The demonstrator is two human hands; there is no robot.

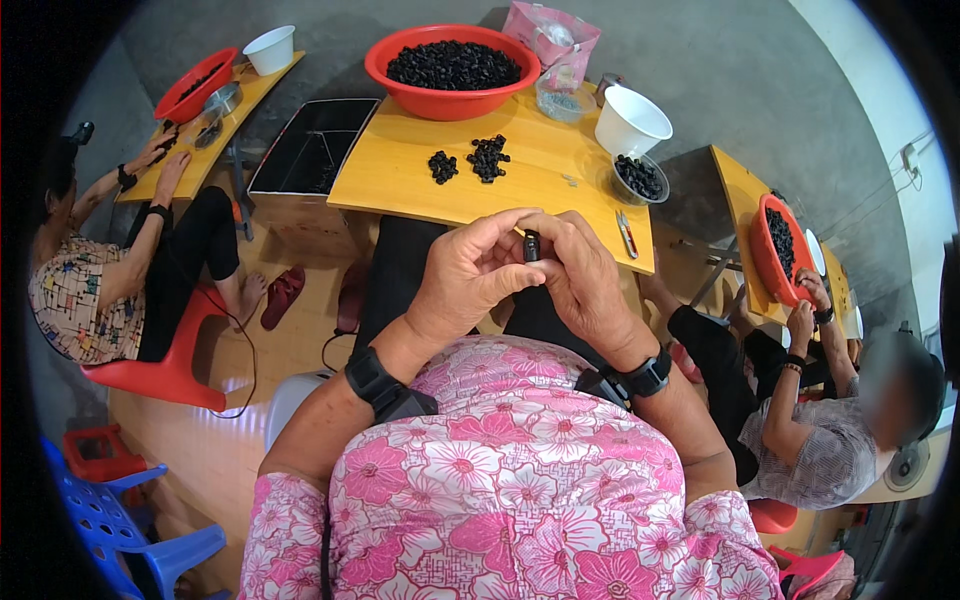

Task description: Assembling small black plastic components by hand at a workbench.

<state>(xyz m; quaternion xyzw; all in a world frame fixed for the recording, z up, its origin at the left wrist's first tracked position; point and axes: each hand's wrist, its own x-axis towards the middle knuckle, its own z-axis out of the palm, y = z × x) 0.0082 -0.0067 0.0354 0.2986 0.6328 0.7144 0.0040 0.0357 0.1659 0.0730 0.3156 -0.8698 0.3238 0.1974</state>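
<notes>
In front of my chest, my left hand (pixel 472 272) and my right hand (pixel 580 275) meet with their fingers closed. A small black cylindrical plastic part (pixel 531 246) stands upright between their fingertips, gripped from both sides. Just beyond my hands is the yellow table (pixel 385 170), with one small heap of black parts (pixel 443 167) and a larger heap (pixel 489 158) on it. A hand tool with a red-and-grey handle (pixel 627 235) lies near the table's right edge. A few tiny pale pieces (pixel 570 181) rest left of it.
At the table's back stand a red basin (pixel 450 108) full of black parts, a pink bag (pixel 575 62) and a clear tub (pixel 563 104). A white bucket (pixel 633 122) and a clear bowl (pixel 655 195) stand right. Co-workers sit at tables on both sides.
</notes>
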